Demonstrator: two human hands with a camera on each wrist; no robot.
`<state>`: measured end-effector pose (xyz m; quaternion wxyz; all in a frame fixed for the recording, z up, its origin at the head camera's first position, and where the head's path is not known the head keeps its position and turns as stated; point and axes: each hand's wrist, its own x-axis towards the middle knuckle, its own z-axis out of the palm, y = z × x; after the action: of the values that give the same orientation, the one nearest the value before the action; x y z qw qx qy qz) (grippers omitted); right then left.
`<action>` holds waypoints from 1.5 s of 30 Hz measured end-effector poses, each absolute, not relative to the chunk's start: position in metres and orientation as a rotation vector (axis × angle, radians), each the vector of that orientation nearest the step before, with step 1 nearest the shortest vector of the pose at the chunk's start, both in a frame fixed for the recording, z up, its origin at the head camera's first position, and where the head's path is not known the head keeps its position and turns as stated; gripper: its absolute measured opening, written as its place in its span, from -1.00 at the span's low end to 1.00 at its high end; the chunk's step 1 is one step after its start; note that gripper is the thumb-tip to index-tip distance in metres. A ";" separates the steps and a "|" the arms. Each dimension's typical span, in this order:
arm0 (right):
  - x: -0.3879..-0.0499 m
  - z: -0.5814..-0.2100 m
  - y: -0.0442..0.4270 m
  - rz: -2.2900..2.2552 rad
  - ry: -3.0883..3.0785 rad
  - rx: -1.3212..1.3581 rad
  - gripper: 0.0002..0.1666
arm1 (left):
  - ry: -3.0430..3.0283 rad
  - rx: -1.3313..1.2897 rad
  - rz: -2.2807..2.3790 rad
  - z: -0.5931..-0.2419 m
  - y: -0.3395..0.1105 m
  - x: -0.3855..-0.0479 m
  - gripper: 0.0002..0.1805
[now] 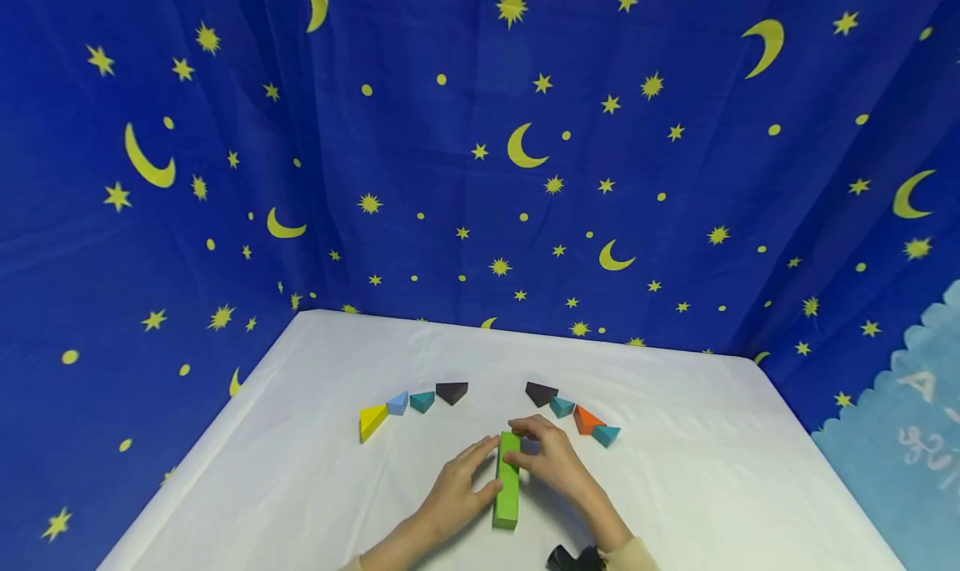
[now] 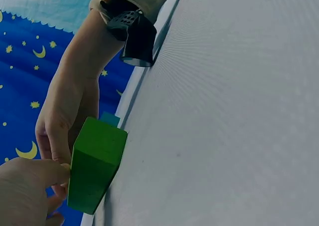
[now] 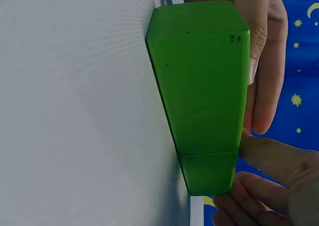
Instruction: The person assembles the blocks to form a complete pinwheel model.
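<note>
A long green bar [image 1: 507, 483] lies on the white table, its length running away from me in the head view. In the right wrist view a seam crosses the green bar [image 3: 199, 96] near its far end, like two blocks set end to end. My right hand [image 1: 557, 461] grips that far end, thumb on one side and fingers bent around the tip. Along the bar's left side rests my left hand [image 1: 455, 492], fingers fairly straight, thumb and fingertips touching it. Part of the right hand [image 2: 62, 116] is behind the green bar [image 2: 97, 161] in the left wrist view.
Beyond the hands, small wedge blocks form two slanting rows. The left row holds yellow [image 1: 372, 423], light blue [image 1: 397, 403], teal [image 1: 422, 402] and black blocks [image 1: 452, 393]; the right holds black [image 1: 542, 393], teal [image 1: 562, 407], orange [image 1: 588, 420] and another teal block [image 1: 606, 435].
</note>
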<state>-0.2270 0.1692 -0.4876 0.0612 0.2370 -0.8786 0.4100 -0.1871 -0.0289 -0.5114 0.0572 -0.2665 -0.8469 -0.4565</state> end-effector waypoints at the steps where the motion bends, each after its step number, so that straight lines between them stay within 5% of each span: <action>1: -0.228 -0.487 0.170 1.239 -2.639 0.692 -0.51 | -2.545 -0.839 -1.376 -0.512 -0.029 -0.187 -0.38; 10: -0.252 -0.473 0.206 1.132 -2.347 0.299 -0.74 | -2.486 -0.867 -1.355 -0.512 -0.027 -0.186 -0.48; 24: -0.272 -0.482 0.224 0.740 -2.610 0.403 -0.72 | -2.549 -0.849 -1.379 -0.512 -0.027 -0.185 -0.48; 45: -0.263 -0.491 0.184 1.024 -2.603 0.421 -0.76 | -2.554 -0.863 -1.374 -0.511 -0.029 -0.186 -0.47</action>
<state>-0.2628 0.1842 -0.4914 0.1560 0.1470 -0.9089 0.3576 -0.1859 -0.0287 -0.5113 0.0578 -0.2849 -0.8426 -0.4534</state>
